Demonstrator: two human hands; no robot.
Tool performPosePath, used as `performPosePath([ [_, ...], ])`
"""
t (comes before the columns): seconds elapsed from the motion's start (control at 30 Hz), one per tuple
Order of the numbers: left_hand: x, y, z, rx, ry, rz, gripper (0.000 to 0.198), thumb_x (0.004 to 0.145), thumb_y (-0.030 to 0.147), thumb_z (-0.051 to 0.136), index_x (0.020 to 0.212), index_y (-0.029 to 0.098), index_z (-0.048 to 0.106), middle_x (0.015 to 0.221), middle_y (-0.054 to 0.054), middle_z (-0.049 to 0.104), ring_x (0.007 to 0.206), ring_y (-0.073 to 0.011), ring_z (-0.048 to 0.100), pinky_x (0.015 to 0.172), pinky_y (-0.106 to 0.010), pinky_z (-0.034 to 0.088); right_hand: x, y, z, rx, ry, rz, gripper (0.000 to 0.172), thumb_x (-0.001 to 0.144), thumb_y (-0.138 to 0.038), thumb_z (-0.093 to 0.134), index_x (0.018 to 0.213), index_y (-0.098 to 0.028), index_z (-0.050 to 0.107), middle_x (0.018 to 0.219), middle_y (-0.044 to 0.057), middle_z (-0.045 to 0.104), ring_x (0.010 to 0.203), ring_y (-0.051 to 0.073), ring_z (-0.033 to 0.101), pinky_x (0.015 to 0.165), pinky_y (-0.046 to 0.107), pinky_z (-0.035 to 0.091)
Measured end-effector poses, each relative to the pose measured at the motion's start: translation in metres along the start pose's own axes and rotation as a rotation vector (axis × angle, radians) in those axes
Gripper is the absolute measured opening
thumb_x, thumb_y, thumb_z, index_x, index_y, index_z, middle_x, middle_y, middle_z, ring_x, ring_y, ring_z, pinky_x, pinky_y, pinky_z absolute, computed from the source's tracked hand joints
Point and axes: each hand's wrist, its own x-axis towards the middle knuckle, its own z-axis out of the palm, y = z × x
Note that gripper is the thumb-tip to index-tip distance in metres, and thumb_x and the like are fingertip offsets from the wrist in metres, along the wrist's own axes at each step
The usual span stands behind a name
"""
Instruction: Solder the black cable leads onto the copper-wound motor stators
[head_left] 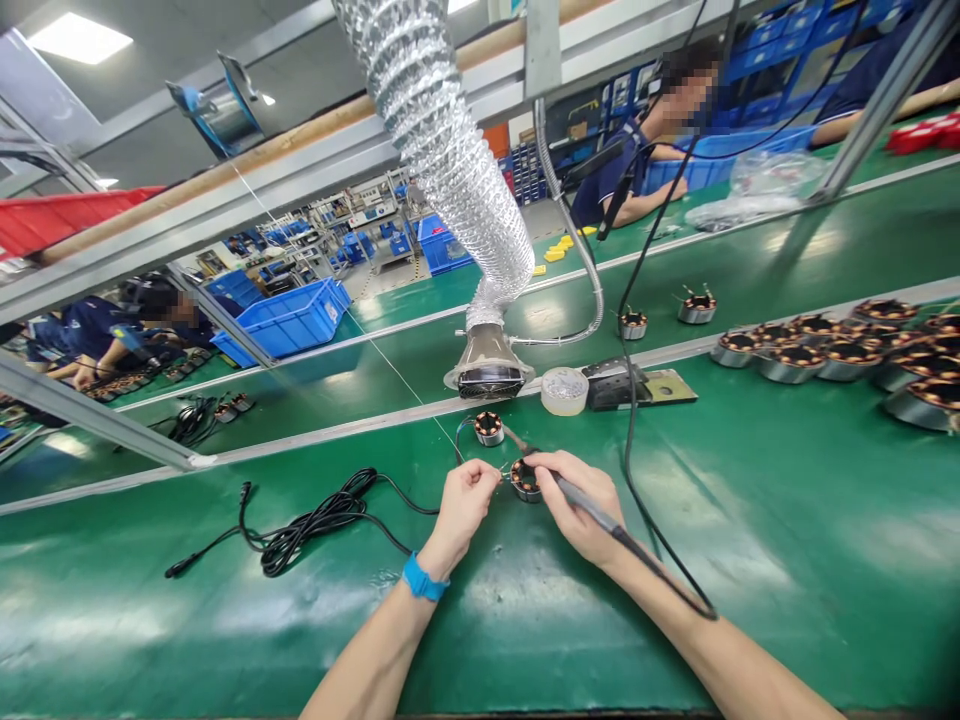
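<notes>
Hands meet over a small round copper-wound coil (pixel 525 480) that lies flat on the green table (pixel 750 560), just in front of the mouth (pixel 489 372) of the silver hose (pixel 450 150).

The left hand (pixel 465 500), with a blue wristband (pixel 424 580) on its wrist, is in front of the hose mouth and a little to its left. Its fingertips are pinched tightly together at the coil's left edge. A very thin pale thread (pixel 337 300) slants down past the hose mouth towards this hand, but it is too fine to tell whether the fingers hold it.

The right hand (pixel 581 505), in front of the hose mouth and slightly to its right, grips a soldering iron (pixel 600 517) like a pen. The iron's tip points at the coil, and its black cord (pixel 660 575) trails along the forearm.

A second coil (pixel 489 428) sits directly below the hose mouth, between it and the hands. Just right of the hose mouth stand a small white tub (pixel 564 390) and then a dark iron stand (pixel 637 385). Far to the right of the hose mouth, a crowd of coils (pixel 825 355) covers the table. A bundled black cable (pixel 315 520) lies to the left of the hose mouth and nearer the camera.

Beyond the hose mouth, other people in dark blue sit at neighbouring benches, one (pixel 645 170) up to the right and one (pixel 112 330) out to the left beside a blue crate (pixel 289 318).
</notes>
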Motion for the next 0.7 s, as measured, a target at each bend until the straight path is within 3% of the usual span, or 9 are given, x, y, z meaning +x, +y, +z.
performPosePath([
  [0.23,0.0,-0.002,-0.001,0.008,-0.065,0.133,0.029,0.08,0.044,0.07,0.073,0.019,0.057,0.058,0.007,0.039,0.049,-0.0074,0.027,0.047,-0.023,0.021,-0.005,0.017,0.02,0.05,-0.128,0.017,0.046,0.097,-0.013,0.054,0.136,-0.034,0.066,0.108,0.005,0.065,0.093,0.016,0.073,0.081,0.028,0.063],
  [0.33,-0.002,0.0,-0.002,0.072,-0.07,0.213,0.03,0.084,0.046,0.068,0.075,0.018,0.06,0.063,0.004,0.046,0.053,-0.009,0.033,0.049,-0.024,0.027,-0.006,0.016,0.022,0.083,-0.209,0.038,0.054,0.095,-0.01,0.051,0.14,-0.037,0.063,0.117,0.006,0.065,0.1,0.019,0.074,0.086,0.031,0.064],
  [0.47,-0.003,0.002,-0.003,0.088,-0.12,0.28,0.031,0.085,0.048,0.069,0.082,0.017,0.064,0.074,0.0,0.059,0.061,-0.0114,0.045,0.056,-0.024,0.036,-0.001,0.005,0.017,0.056,-0.238,-0.017,0.055,0.092,-0.008,0.052,0.136,-0.038,0.065,0.111,0.006,0.068,0.096,0.023,0.075,0.082,0.036,0.066],
  [0.53,-0.002,0.002,-0.005,0.08,-0.156,0.278,0.03,0.083,0.046,0.073,0.082,0.018,0.063,0.075,-0.001,0.061,0.062,-0.0117,0.048,0.058,-0.024,0.037,0.0,0.001,0.015,0.052,-0.22,-0.027,0.056,0.091,-0.009,0.053,0.137,-0.039,0.064,0.108,0.005,0.068,0.093,0.024,0.074,0.079,0.036,0.067],
  [0.7,0.0,0.0,-0.009,0.117,-0.233,0.167,0.031,0.082,0.047,0.073,0.079,0.02,0.058,0.058,0.005,0.05,0.049,-0.01,0.043,0.05,-0.024,0.035,-0.006,0.006,0.011,0.044,-0.226,-0.004,0.06,0.089,-0.007,0.053,0.138,-0.04,0.06,0.108,0.004,0.065,0.087,0.02,0.073,0.074,0.031,0.065],
])
